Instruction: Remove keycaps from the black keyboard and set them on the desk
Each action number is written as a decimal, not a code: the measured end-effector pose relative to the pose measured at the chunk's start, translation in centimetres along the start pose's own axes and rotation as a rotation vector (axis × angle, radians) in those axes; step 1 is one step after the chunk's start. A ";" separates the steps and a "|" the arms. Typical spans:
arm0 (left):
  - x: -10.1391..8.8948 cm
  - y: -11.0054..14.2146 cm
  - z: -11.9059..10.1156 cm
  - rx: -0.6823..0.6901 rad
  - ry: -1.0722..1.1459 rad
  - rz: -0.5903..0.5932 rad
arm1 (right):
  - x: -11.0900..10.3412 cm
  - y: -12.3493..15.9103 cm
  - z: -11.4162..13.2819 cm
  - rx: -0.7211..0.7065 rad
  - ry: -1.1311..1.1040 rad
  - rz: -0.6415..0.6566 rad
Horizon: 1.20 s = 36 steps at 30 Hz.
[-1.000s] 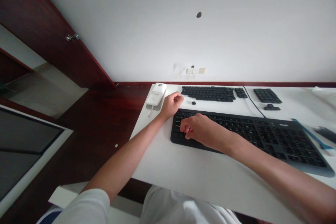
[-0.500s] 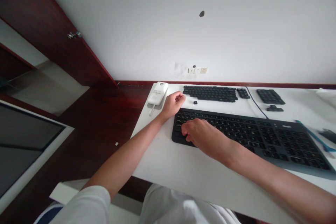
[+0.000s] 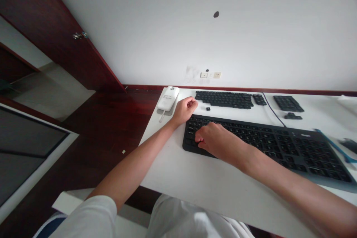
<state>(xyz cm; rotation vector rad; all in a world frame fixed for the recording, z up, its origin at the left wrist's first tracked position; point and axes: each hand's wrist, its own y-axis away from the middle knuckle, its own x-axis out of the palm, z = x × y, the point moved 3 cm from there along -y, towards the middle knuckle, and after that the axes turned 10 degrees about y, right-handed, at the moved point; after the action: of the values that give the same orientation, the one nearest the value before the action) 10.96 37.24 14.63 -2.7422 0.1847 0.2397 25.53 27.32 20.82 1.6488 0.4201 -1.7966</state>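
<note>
Black keyboard (image 3: 267,141) lies under right hand (image 3: 213,139), its left end.

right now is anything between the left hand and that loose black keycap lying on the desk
Nothing visible. The left hand rests as a loose fist on the white desk, and only bare desk lies between it and the loose keycap. The right hand is on the near keyboard, out of that path.

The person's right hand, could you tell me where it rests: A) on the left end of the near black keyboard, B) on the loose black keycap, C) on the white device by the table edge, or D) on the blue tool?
A: the right hand lies curled on the left end of the near black keyboard.
</note>
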 end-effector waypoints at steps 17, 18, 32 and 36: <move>0.1 0.0 -0.1 0.005 0.004 0.005 | -0.8 0.0 -0.3 -0.072 -0.129 0.032; 0.1 0.0 0.0 0.004 0.000 0.007 | -0.8 0.0 -0.2 -0.078 -0.129 0.037; 0.1 0.0 0.0 0.001 0.009 0.002 | 0.3 0.2 -0.1 -0.076 0.050 -0.004; 0.1 0.0 -0.1 -0.006 0.002 0.004 | 0.0 0.4 0.8 -0.068 0.148 0.026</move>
<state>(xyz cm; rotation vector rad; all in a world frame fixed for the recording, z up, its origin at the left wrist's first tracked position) 11.06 37.18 14.71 -2.7487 0.1899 0.2395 25.20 26.56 21.01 1.7377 0.5181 -1.6291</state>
